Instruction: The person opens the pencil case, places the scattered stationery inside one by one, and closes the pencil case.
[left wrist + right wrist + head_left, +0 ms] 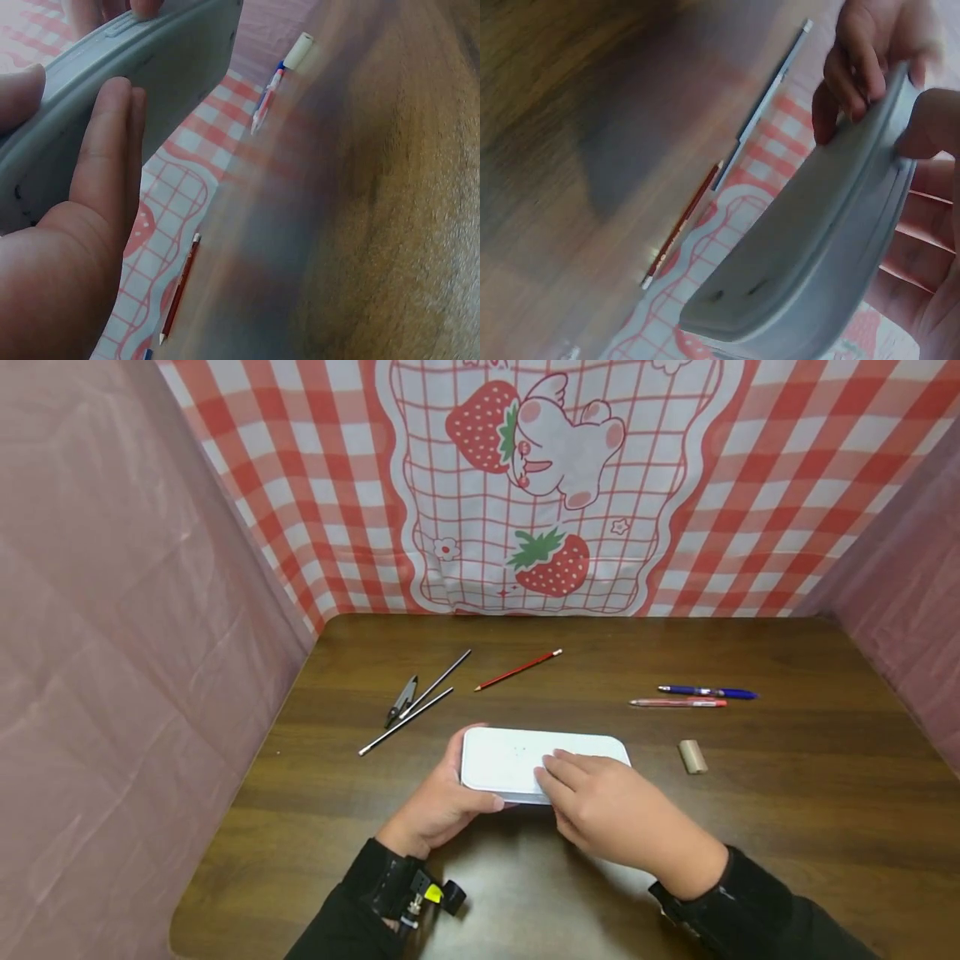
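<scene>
Red-and-white checked cloth printed with strawberries (330, 452) hangs behind a brown wood-grain tabletop (795, 843), and over its near middle two bare hands hold a long white case with rounded corners (502, 758). Left hand (442, 806) grips the case's left end, thumb over the near edge and fingers laid along the underside; right hand (607, 814) has its fingers across the top, with the thumb against the near side by the seam, so both have hold of it. The case appears raised and tilted, its underside showing in the wrist views. Whether the lid is fully seated cannot be told. Working well here probably means letting the left hand carry the weight and keeping the case level, while the right thumb and fingers apply even effort along the seam; a sharp push at one end could twist the case or make it slip. Staying over this bare stretch seems wise: a red pencil (517, 671), two slim grey pencils (437, 683) and a dark grey drawing compass (402, 702) lie beyond and to the left, while a blue pen (708, 692), a pink pen (678, 702) and a short beige block (692, 757) lie to the right.
</scene>
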Demonstrator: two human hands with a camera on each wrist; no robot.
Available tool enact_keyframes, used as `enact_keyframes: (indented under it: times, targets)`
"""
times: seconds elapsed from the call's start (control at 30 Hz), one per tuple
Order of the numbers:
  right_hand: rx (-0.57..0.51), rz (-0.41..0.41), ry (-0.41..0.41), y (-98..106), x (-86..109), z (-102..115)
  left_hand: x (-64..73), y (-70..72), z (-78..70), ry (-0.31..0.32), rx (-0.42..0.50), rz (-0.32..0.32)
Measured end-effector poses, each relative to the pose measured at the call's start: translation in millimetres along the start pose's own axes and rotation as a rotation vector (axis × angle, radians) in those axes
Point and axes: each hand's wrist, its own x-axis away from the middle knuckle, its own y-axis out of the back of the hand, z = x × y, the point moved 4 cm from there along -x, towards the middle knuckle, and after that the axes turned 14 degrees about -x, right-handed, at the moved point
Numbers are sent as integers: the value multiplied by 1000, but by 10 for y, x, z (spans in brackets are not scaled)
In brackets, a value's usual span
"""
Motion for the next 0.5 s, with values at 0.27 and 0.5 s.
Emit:
enact_keyframes:
  times: [0.27,0.5]
  targets:
    - [132,87,63,-90,-53,50,-38,2,3,48,24,-70]
    - [176,54,44,-162,-83,72,-64,2,-45,53,77,-76]
